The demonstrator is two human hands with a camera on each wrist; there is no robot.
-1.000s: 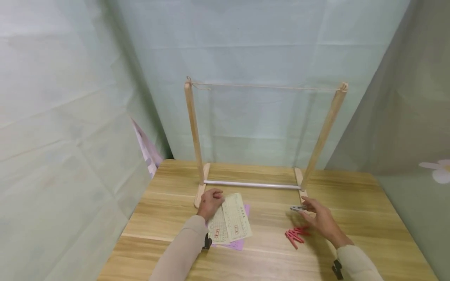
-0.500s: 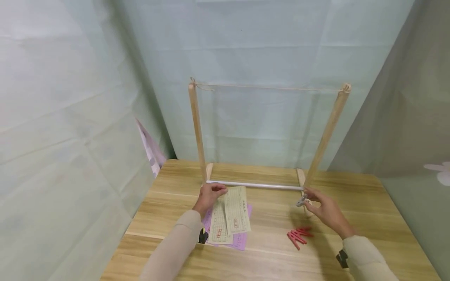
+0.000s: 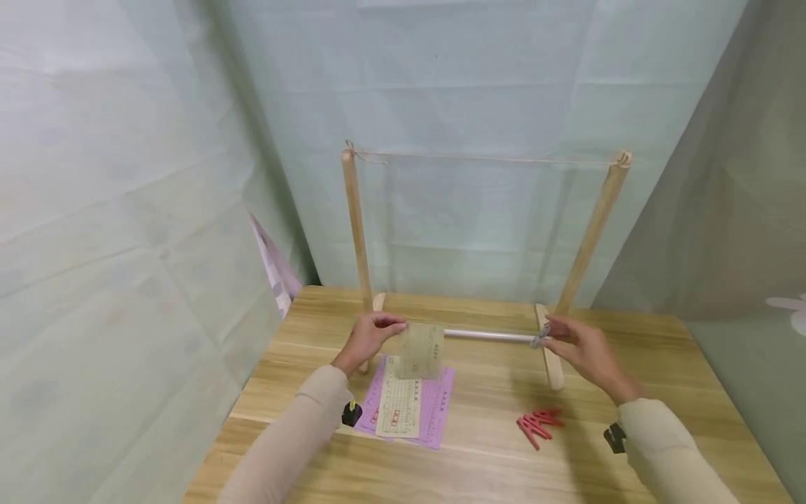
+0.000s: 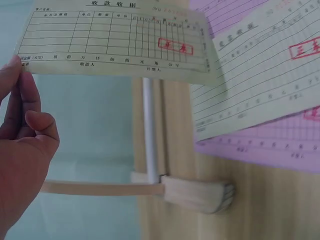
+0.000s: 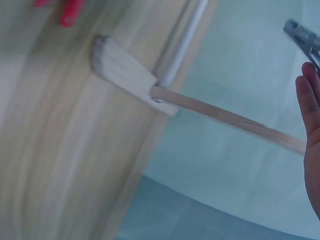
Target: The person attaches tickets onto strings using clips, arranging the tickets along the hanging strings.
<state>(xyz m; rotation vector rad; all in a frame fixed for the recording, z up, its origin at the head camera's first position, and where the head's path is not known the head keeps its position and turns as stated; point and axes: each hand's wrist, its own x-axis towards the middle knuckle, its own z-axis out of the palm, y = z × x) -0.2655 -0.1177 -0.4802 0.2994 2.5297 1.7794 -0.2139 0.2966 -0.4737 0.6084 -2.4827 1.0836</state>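
My left hand (image 3: 371,337) pinches a pale green printed receipt slip (image 3: 423,350) by its edge and holds it raised above the table. In the left wrist view the slip (image 4: 115,42) shows black ruled lines and a red stamp. Beneath it, another pale green slip (image 3: 399,413) lies on purple slips (image 3: 434,420). My right hand (image 3: 582,353) pinches a grey clothespin (image 3: 540,336) between thumb and fingers, near the stand's right foot. In the right wrist view only part of that clothespin (image 5: 302,37) shows.
A wooden stand with a left post (image 3: 357,224) and right post (image 3: 592,234) carries a thin string (image 3: 478,157) across its top. A white rod (image 3: 485,335) joins its feet. Several red clothespins (image 3: 538,425) lie on the wooden table (image 3: 478,462) at the right. Cloth surrounds the table.
My left hand has lifted the top pale green slip away from the pile, uncovering more of the slips below. My right hand has risen slightly with the grey clothespin, which has turned.
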